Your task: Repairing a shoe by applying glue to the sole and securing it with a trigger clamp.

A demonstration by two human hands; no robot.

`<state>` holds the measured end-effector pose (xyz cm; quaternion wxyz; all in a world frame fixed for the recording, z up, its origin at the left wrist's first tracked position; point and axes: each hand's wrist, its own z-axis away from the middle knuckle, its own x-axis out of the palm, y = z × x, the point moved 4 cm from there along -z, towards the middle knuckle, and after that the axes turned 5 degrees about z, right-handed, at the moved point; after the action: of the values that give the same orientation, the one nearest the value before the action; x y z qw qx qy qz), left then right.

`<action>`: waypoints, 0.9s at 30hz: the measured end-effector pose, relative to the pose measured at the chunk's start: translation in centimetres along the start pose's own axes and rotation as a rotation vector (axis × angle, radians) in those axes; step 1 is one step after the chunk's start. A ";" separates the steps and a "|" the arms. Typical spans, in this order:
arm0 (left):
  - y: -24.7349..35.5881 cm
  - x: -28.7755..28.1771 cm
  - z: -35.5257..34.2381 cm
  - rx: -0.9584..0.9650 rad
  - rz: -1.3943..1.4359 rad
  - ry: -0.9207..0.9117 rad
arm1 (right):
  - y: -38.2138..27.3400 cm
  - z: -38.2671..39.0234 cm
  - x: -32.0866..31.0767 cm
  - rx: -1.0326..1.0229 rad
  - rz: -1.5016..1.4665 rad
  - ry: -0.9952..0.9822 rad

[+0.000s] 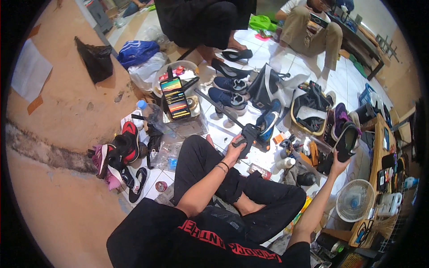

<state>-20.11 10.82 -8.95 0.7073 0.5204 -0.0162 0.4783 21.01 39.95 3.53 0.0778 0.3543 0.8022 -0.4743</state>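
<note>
My left hand (234, 151) is closed around a dark, bunched black object (248, 139) above my crossed legs. A long dark bar (219, 108) runs from beside it toward the phone; I cannot tell whether the two are joined. Out to the right, my right hand (340, 164) grips a black shoe (346, 142) by its lower end, its opening facing up. A purple shoe (340, 119) lies right behind that one. Nearest beyond my left hand stands a blue sneaker (269, 119) with an orange-marked sole.
Dark blue sneakers (229, 99) stand ahead. A phone (175, 98) leans by a round tub (192, 67). A yellow basket (295, 117) holds dark pieces. Red-black shoes (128, 142) lie left, a white fan (355, 200) right. Two people sit at the far side.
</note>
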 end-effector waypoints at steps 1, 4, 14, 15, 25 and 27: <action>0.0 -0.2 -0.2 -0.010 0.020 -0.004 | -0.4 0.0 -0.2 0.005 -0.032 -0.007; -0.1 -0.6 0.1 0.085 -0.041 0.006 | -2.8 1.8 -1.6 -0.034 -0.051 0.047; 0.3 1.0 3.2 0.503 -0.637 0.022 | -5.8 13.3 -11.3 -0.006 -0.336 0.063; 0.0 0.2 2.8 0.562 -0.656 0.041 | -5.1 14.3 -11.9 0.005 -0.326 0.051; 4.2 5.7 11.1 0.559 -1.041 -0.119 | -4.2 24.8 -15.4 0.131 -0.303 -0.113; 4.4 5.9 11.1 0.601 -1.091 -0.148 | -6.8 25.2 -15.4 0.223 -0.439 -0.111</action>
<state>-14.68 6.42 2.38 0.6695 0.6615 0.3380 -0.0050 22.66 9.66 1.89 -0.0229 0.1514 0.7972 -0.5840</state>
